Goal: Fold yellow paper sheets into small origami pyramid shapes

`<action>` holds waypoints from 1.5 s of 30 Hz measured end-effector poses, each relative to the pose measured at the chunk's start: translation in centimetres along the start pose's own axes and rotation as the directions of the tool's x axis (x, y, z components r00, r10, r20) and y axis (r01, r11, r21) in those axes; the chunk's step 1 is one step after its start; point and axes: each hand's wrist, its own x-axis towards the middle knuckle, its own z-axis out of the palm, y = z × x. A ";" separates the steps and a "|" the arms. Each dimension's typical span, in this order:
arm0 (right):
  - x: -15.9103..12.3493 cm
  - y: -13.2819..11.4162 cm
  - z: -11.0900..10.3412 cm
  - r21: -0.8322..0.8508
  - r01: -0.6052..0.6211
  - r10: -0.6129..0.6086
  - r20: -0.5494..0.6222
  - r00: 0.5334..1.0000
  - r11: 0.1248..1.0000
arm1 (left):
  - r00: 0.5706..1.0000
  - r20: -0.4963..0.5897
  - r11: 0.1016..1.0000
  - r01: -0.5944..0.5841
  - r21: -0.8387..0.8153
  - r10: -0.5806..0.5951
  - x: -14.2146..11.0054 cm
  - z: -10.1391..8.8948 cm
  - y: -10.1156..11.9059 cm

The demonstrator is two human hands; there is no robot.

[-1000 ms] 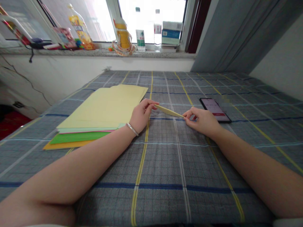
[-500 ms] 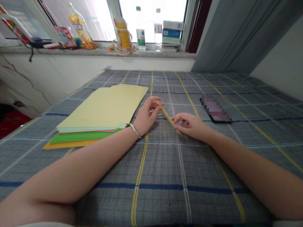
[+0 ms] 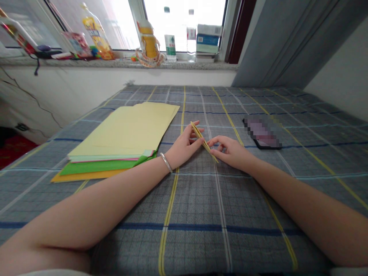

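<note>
Cloth: grey plaid fabric (image 3: 189,237).
Right hand (image 3: 231,152): thumb and index nearly closed, pinching near end of narrow folded yellow paper (image 3: 196,130).
Left hand (image 3: 185,146): thumb pressed on the folded paper, other fingers loosely spread behind.
Folded paper: tilted, between both hands, right of coloured-paper stack (image 3: 126,128).
Obstruction: left forearm hides stack's near edge partly.
Phone (image 3: 260,134): black, rectangular, screen blurred.
Sill containers: orange-labelled plastic bottle (image 3: 97,33), green-labelled clear bottle (image 3: 170,46); contents unclear, text unreadable.

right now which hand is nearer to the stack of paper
Left: the left hand is beside the stack of paper; the right hand is farther off to its right.
</note>
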 end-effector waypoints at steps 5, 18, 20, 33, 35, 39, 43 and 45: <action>0.0 0.1 -0.1 -0.028 -0.040 0.040 -0.003 0.999 0.999 | 1.000 0.006 1.000 -0.010 0.027 0.010 -0.1 -0.1 0.2; 0.1 -0.4 0.6 0.051 0.012 -0.007 -0.098 0.995 0.999 | 0.994 0.106 0.992 -0.044 0.117 0.032 -0.2 0.1 1.1; 0.2 -0.5 0.7 0.055 0.005 0.001 -0.113 0.994 0.998 | 0.994 0.108 0.967 -0.012 0.256 -0.016 -0.3 0.2 1.7; 0.3 0.0 0.8 0.407 -0.123 0.194 -0.137 0.971 0.905 | 0.968 0.248 0.985 -0.075 0.156 0.034 -0.4 0.2 2.0; 0.3 0.1 0.7 0.451 -0.098 0.176 -0.134 0.975 0.887 | 0.959 0.283 0.974 -0.067 0.216 0.003 -0.3 0.0 1.9; 0.1 0.4 0.4 0.429 -0.104 0.161 -0.098 0.982 0.897 | 0.946 0.318 0.935 -0.058 0.350 -0.060 -0.2 -0.3 1.7; 0.1 0.9 0.2 0.445 -0.120 0.176 -0.087 0.981 0.887 | 0.946 0.323 0.937 -0.096 0.336 -0.018 0.0 -0.5 1.5; 0.2 1.3 0.2 0.441 -0.124 0.177 -0.080 0.981 0.889 | 0.950 0.311 0.941 -0.134 0.310 0.032 0.1 -0.5 1.4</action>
